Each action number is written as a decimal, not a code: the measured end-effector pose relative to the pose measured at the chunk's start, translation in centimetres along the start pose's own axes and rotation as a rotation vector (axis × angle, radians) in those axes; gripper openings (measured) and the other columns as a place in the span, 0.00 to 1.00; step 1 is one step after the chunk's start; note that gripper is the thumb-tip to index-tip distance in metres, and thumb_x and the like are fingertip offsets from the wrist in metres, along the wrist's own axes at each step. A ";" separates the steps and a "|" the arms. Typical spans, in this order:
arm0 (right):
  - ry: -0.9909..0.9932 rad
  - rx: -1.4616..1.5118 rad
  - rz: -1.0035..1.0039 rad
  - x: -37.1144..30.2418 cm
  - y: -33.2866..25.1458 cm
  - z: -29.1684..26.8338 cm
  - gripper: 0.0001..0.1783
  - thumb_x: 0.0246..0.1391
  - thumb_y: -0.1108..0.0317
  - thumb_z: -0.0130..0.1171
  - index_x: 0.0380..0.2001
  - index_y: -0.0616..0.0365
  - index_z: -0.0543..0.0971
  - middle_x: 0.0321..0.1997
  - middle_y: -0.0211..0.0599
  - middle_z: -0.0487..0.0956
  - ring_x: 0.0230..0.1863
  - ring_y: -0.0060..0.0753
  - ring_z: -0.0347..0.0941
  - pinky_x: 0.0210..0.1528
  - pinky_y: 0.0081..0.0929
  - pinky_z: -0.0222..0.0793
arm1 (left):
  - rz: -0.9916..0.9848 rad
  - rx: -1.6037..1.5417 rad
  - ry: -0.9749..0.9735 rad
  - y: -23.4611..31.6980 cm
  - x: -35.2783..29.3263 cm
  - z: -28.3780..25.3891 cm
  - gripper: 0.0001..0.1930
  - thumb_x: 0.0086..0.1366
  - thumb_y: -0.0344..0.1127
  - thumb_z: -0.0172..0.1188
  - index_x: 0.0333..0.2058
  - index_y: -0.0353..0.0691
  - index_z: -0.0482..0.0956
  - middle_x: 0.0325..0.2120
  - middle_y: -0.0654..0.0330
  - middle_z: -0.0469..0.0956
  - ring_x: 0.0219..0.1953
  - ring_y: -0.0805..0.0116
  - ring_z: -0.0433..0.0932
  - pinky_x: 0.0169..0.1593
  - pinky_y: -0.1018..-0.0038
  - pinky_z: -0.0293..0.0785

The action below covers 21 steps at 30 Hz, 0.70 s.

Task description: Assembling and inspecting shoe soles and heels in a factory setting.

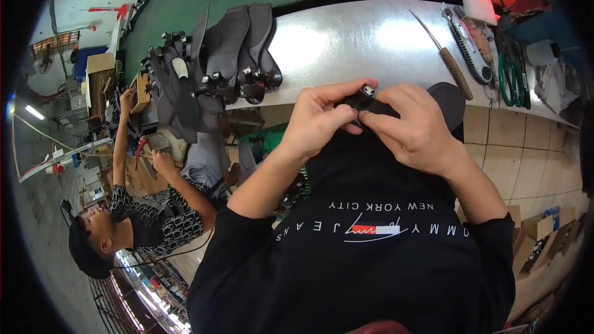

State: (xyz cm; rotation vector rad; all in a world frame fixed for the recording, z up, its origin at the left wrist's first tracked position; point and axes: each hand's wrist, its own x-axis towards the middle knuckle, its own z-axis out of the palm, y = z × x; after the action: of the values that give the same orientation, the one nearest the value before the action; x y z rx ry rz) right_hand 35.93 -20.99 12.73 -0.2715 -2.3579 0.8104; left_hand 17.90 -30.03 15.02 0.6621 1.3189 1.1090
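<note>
a: how far along?
b: partway, at a guess. busy at a silver clip [367, 91] on what looks like a dark sole [450, 100], held up beside the near edge of the table [346, 43].
a: gripping how?
b: closed on the sole with both: pinching near the clip with thumb and fingers of the left hand [317, 119], and from the other side with the right hand [413, 125]. cannot tell whether by the sole proper or by a strap, with so much covered by fingertips.
a: anything done?
b: looks already fitted with the clip. cannot tell how firmly.
a: and left?
b: not yet set down, so probably not yet finished with. cannot tell more. see also the pile [228, 40] of similar soles at the table's left end, also bearing clips; cannot tell whether done or waiting.
a: using tools?
b: none in hand. lying to the right: awl [456, 74], cutter [468, 47].
</note>
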 end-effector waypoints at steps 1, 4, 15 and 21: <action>0.008 0.010 -0.013 0.0 0.0 0.0 0.13 0.36 0.76 0.64 0.31 0.56 0.79 0.36 0.40 0.73 0.37 0.44 0.71 0.38 0.36 0.68 | -0.001 0.000 0.002 0.1 0.0 0.0 0.24 0.55 0.17 0.46 0.52 0.30 0.75 0.51 0.52 0.76 0.43 0.72 0.80 0.37 0.81 0.82; 0.017 0.108 0.034 -0.1 0.1 0.1 0.17 0.34 0.78 0.65 0.34 0.57 0.80 0.33 0.40 0.72 0.33 0.43 0.71 0.33 0.34 0.67 | -0.048 0.001 0.017 0.1 0.1 0.0 0.24 0.55 0.17 0.47 0.52 0.31 0.76 0.50 0.53 0.77 0.40 0.74 0.81 0.36 0.81 0.82; 0.007 0.295 0.234 -0.8 -0.1 0.3 0.17 0.35 0.76 0.65 0.33 0.57 0.76 0.33 0.39 0.72 0.35 0.44 0.72 0.35 0.33 0.67 | -0.071 -0.014 0.051 -0.2 0.6 -0.2 0.23 0.55 0.17 0.49 0.52 0.33 0.77 0.50 0.55 0.77 0.40 0.75 0.80 0.36 0.82 0.82; 0.067 0.314 0.307 -0.8 -0.5 0.6 0.15 0.36 0.74 0.67 0.31 0.55 0.76 0.31 0.36 0.73 0.34 0.42 0.72 0.35 0.33 0.68 | 0.011 0.023 0.068 0.0 0.5 0.4 0.24 0.55 0.17 0.50 0.51 0.33 0.77 0.51 0.55 0.77 0.43 0.74 0.79 0.36 0.82 0.82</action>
State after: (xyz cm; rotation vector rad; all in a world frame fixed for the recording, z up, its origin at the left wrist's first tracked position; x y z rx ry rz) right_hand 36.19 -21.96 12.24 -0.5252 -2.1144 1.2795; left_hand 18.19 -29.55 14.87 0.6544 1.3897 1.1357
